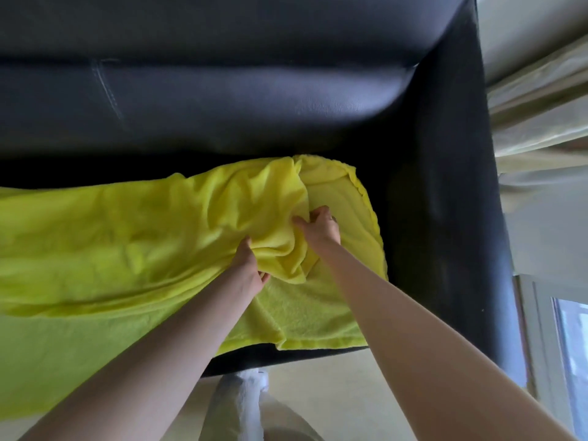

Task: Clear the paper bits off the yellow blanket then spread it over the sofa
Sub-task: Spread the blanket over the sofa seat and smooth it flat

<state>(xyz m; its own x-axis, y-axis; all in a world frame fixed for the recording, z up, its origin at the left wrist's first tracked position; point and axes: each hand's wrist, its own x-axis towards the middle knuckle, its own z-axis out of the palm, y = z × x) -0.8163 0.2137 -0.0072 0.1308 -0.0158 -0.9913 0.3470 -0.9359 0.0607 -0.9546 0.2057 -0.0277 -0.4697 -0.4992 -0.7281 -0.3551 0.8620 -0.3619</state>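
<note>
— Where's the yellow blanket (143,230) now?

— On the seat of the black sofa (254,100), running from the left edge of view to just short of the right armrest, with its front hem hanging over the seat edge. It's rumpled into a thick fold in the middle, right where I'm working.

— And your hands?

— My left hand (249,268) has its fingers curled round the bunched fold from below. My right hand (319,229) pinches the cloth just beside it, near the far corner. Both are clamped on fabric.

— How does it handle?

— I'd judge it light, soft fleece: limp, so it sags and creases wherever it isn't held. Not slippery, not fragile. To spread it, I'd let go of the middle bunch and take the hem or corners, since pulling from the centre only drags more wrinkles

— Any paper bits?

— I can't see any on the part showing
</note>
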